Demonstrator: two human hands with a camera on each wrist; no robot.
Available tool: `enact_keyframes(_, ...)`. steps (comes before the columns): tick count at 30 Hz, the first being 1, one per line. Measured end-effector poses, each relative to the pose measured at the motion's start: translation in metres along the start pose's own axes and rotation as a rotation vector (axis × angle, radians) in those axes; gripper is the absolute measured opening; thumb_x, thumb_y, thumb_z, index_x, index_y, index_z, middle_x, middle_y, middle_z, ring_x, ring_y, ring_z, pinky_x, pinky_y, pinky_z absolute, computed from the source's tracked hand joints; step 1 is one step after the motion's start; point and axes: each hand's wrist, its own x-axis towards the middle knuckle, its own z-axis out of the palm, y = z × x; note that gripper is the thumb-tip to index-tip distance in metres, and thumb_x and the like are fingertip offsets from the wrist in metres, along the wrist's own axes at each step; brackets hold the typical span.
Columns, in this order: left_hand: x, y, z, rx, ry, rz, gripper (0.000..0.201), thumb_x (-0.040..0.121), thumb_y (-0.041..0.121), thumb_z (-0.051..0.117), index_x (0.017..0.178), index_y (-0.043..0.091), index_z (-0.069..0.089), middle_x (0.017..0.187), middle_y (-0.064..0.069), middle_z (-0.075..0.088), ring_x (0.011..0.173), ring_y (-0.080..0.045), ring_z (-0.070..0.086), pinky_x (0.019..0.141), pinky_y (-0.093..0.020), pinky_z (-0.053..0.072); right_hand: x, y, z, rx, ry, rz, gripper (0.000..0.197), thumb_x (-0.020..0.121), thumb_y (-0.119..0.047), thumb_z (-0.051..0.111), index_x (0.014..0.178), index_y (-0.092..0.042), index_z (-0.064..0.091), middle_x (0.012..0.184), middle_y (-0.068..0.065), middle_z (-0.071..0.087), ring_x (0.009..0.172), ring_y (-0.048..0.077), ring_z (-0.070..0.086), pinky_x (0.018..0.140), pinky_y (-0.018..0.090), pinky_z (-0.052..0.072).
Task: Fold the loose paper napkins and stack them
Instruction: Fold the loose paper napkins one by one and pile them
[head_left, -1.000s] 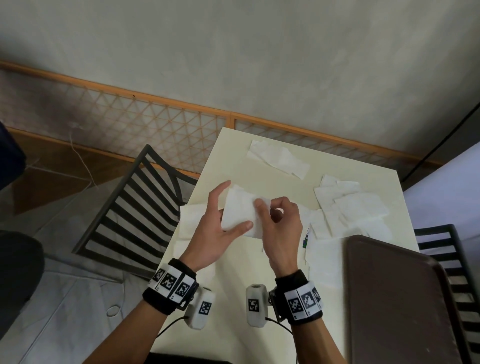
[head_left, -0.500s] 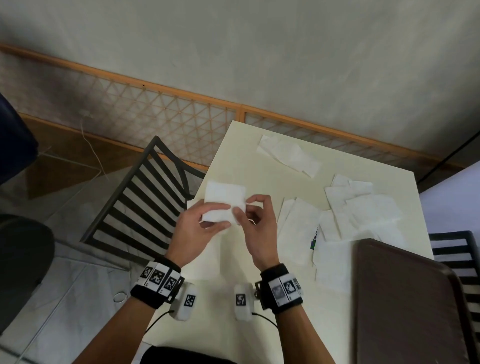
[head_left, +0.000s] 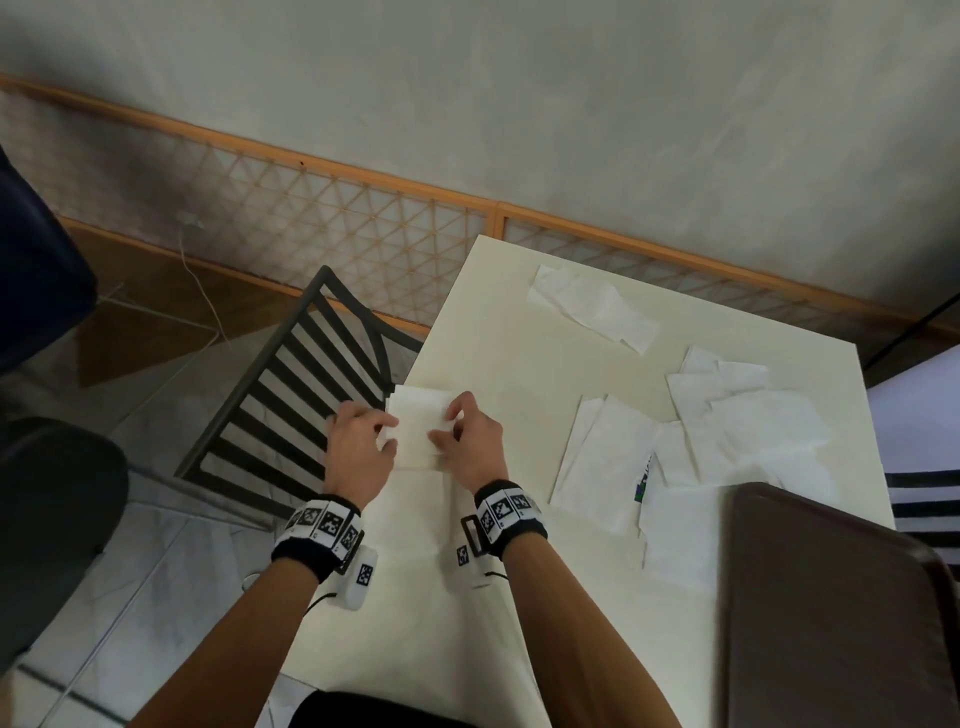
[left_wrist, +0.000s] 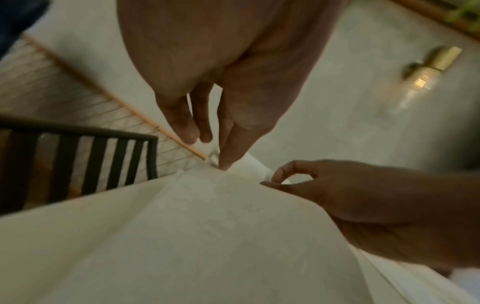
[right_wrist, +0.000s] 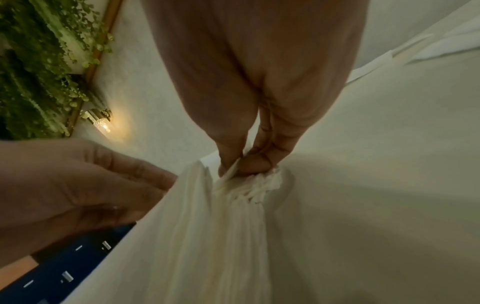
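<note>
Pinching folded napkin (head_left: 415, 431) between left hand (head_left: 358, 452), right hand (head_left: 475, 441), over table (head_left: 493, 332)

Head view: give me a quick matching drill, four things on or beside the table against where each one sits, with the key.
Things:
1. folded napkin
2. brown tray
3. black chair
4. long crumpled napkin

Places:
A. far end of the table, lying alone
B. off the table's left edge
C. near right corner of the table
D. between left hand and right hand, at the left edge

Pairs: 1-D, 2-C, 3-B, 4-A
</note>
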Motion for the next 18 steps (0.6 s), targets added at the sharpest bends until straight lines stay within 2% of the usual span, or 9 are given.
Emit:
enact_keyframes(2, 0.001, 0.014, 0.006, 0.026, 0.007, 0.144, 0.028, 0.094, 0.011, 0.079, 0.122, 0.017, 0.075, 0.133, -0.004, 0.054, 0.129, -0.024, 0.047, 0.114, -0.040, 0.045, -0.001, 0.000, -0.002, -0.002, -0.003, 0.008, 0.024, 0.098, -0.010, 0.075, 0.108, -0.014, 0.053, 0.078, 0.002, 0.062, 0.070, 0.018, 0.058, 0.067, 0.033, 0.053)
enact_keyframes(4, 0.004, 0.027, 0.013, 0.062, -0.072, 0.216, 0.033, 0.097, 0.020, 0.078, 0.129, 0.018, 0.072, 0.138, -0.003, 0.052, 0.133, -0.026, 0.043, 0.115, -0.038, 0.041, -0.002, 0.000, -0.006, -0.026, -0.001, 0.002, 0.020, 0.099, -0.008, 0.071, 0.108, -0.015, 0.054, 0.083, 0.002, 0.065, 0.076, 0.022, 0.062, 0.073, 0.039, 0.056)
enact_keyframes(6, 0.008, 0.036, 0.021, 0.152, -0.177, 0.199, 0.045, 0.097, 0.031, 0.078, 0.139, 0.021, 0.065, 0.145, -0.002, 0.048, 0.135, -0.029, 0.039, 0.114, -0.040, 0.042, -0.003, 0.003, -0.016, -0.053, 0.030, 0.000, 0.015, 0.100, -0.008, 0.066, 0.105, -0.017, 0.056, 0.090, 0.004, 0.069, 0.083, 0.026, 0.067, 0.076, 0.039, 0.057)
enact_keyframes(9, 0.011, 0.041, 0.024, 0.246, -0.287, 0.119, 0.061, 0.092, 0.039, 0.082, 0.145, 0.026, 0.055, 0.150, -0.002, 0.041, 0.138, -0.031, 0.035, 0.114, -0.044, 0.045, -0.006, 0.019, -0.048, -0.148, 0.175, 0.040, 0.008, 0.100, -0.017, 0.065, 0.104, -0.017, 0.058, 0.100, 0.004, 0.069, 0.094, 0.027, 0.067, 0.082, 0.041, 0.058)
enact_keyframes(11, 0.011, 0.043, 0.022, 0.248, -0.314, 0.103, 0.067, 0.090, 0.040, 0.084, 0.147, 0.026, 0.053, 0.152, -0.002, 0.039, 0.142, -0.031, 0.032, 0.116, -0.044, 0.043, -0.008, 0.037, -0.080, -0.260, 0.295, 0.115, 0.018, 0.101, -0.025, 0.069, 0.113, -0.015, 0.059, 0.115, 0.008, 0.065, 0.104, 0.031, 0.063, 0.088, 0.040, 0.053)
enact_keyframes(14, 0.004, 0.046, 0.015, 0.212, -0.267, 0.113, 0.067, 0.091, 0.037, 0.084, 0.149, 0.024, 0.052, 0.154, -0.002, 0.040, 0.147, -0.029, 0.030, 0.116, -0.042, 0.042, -0.007, 0.070, -0.136, -0.445, 0.410, 0.301, 0.040, 0.098, -0.027, 0.073, 0.131, -0.014, 0.056, 0.142, 0.017, 0.051, 0.125, 0.045, 0.054, 0.101, 0.050, 0.049)
enact_keyframes(16, -0.003, 0.049, 0.012, 0.152, -0.231, 0.137, 0.064, 0.092, 0.033, 0.083, 0.147, 0.023, 0.054, 0.153, -0.001, 0.044, 0.147, -0.027, 0.031, 0.118, -0.040, 0.040, -0.005, 0.092, -0.170, -0.519, 0.426, 0.404, 0.054, 0.096, -0.026, 0.073, 0.145, -0.016, 0.050, 0.157, 0.017, 0.040, 0.134, 0.050, 0.048, 0.109, 0.056, 0.046)
enact_keyframes(18, -0.009, 0.051, 0.010, 0.101, -0.209, 0.166, 0.059, 0.092, 0.030, 0.083, 0.144, 0.023, 0.056, 0.151, 0.000, 0.047, 0.146, -0.026, 0.034, 0.118, -0.038, 0.039, -0.001, 0.108, -0.196, -0.544, 0.391, 0.469, 0.061, 0.097, -0.028, 0.072, 0.153, -0.019, 0.047, 0.164, 0.014, 0.034, 0.141, 0.049, 0.040, 0.115, 0.057, 0.042)
